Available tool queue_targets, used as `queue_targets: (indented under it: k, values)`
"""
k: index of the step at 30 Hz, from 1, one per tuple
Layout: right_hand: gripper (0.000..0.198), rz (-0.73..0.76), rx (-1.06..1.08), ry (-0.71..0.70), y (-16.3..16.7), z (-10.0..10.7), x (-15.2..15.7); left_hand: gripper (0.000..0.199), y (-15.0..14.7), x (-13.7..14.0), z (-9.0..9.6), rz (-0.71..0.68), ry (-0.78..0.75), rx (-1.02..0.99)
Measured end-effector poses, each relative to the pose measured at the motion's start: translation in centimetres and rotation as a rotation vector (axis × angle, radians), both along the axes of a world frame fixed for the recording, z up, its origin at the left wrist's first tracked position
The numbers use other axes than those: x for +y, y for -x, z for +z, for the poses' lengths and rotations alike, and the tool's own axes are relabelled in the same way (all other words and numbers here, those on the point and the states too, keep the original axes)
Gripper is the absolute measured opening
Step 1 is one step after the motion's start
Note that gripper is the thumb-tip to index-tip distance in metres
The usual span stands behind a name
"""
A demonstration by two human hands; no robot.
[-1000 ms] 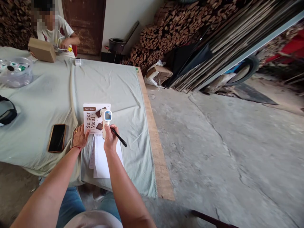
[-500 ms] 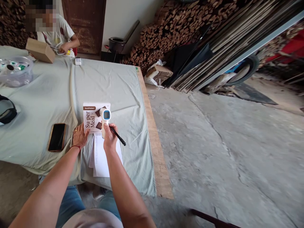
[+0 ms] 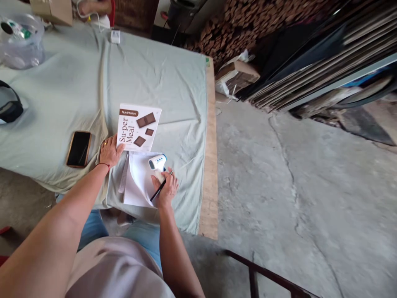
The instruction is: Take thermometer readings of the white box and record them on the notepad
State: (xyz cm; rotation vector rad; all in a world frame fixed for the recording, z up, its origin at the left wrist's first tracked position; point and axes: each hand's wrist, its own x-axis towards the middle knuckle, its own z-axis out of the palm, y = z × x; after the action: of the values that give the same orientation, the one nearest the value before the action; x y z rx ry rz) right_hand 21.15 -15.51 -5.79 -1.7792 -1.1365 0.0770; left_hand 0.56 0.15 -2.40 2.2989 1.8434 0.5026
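A white NutriMotion "Su-per Meal" box with brown bars printed on its face is held at its lower left corner by my left hand, thumb on the front and fingers at the side. Over the papers, my right hand has a white and blue infrared thermometer turned on its side, its handle between thumb and fingers. A black pen also lies across that hand, pointing down to the left. Whether the thermometer rests on the papers I cannot tell.
A phone lies left of my left hand on the cloth-covered table. Farther off are a black headset, a clear plastic tub, a small white box, a cardboard box and another person's arm.
My right hand has come down and away from the box, turning the thermometer from upright onto its side over the papers. The box's printed face is now uncovered. My view has tilted downward.
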Motion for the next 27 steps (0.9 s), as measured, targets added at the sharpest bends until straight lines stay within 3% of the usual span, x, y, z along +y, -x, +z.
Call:
queue_targets:
  k: [3, 6, 9, 13, 27]
  values:
    - [0.027, 0.092, -0.058, -0.067, 1.4, 0.5, -1.4, 0.068, -0.2, 0.0, 0.0, -0.01, 0.003, -0.003]
    - [0.031, 0.314, 0.136, -0.044, 4.4, 1.0, -2.8, 0.071, -0.4, 0.0, 0.0, -0.009, 0.007, -0.005]
    - [0.025, 0.425, 0.287, 0.046, 6.9, 0.9, -3.7, 0.074, -0.5, 0.1, 0.1, -0.007, 0.022, -0.008]
    - [0.012, 0.412, 0.303, 0.09, 7.5, 0.6, -4.2, 0.076, -0.7, 0.1, 0.2, -0.005, 0.032, -0.009]
    - [0.015, 0.473, 0.207, 0.131, 7.4, 0.8, -4.0, 0.077, -0.8, 0.0, 0.1, -0.013, 0.055, -0.038]
